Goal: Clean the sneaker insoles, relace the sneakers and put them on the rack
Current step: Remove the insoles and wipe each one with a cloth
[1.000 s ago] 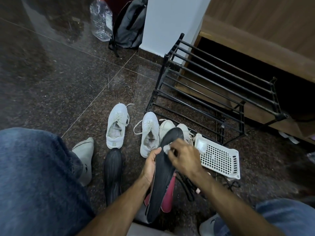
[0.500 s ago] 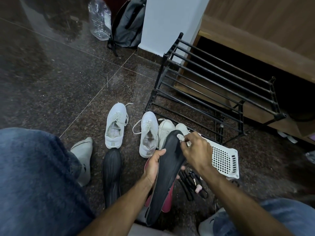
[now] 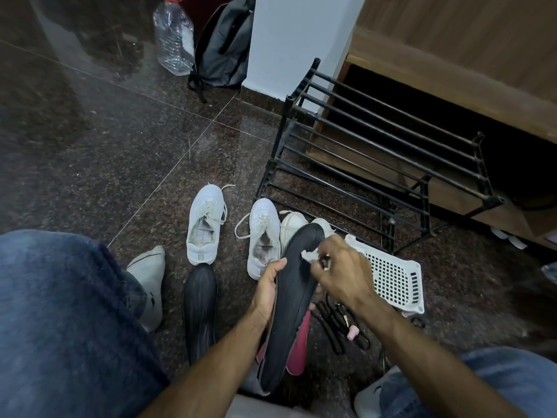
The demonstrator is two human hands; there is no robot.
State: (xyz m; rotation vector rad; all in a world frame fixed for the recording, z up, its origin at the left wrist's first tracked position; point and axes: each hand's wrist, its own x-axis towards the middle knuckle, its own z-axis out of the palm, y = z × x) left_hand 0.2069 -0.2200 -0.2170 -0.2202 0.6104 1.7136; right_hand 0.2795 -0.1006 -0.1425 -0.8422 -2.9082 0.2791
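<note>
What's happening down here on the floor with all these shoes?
A person sitting on the floor is cleaning a sneaker insole. The left hand holds the black insole, while the right hand rubs a small white wad near its toe end. A second black insole lies on the floor, white sneakers wait nearby, and the black rack holds nothing.

Dim indoor light; glare on polished floor; wide-angle bend at edges; right hand motion-blurred.

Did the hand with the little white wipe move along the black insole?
Yes. The right hand slid back down the black insole from its toe tip, nearer the white basket.
</note>
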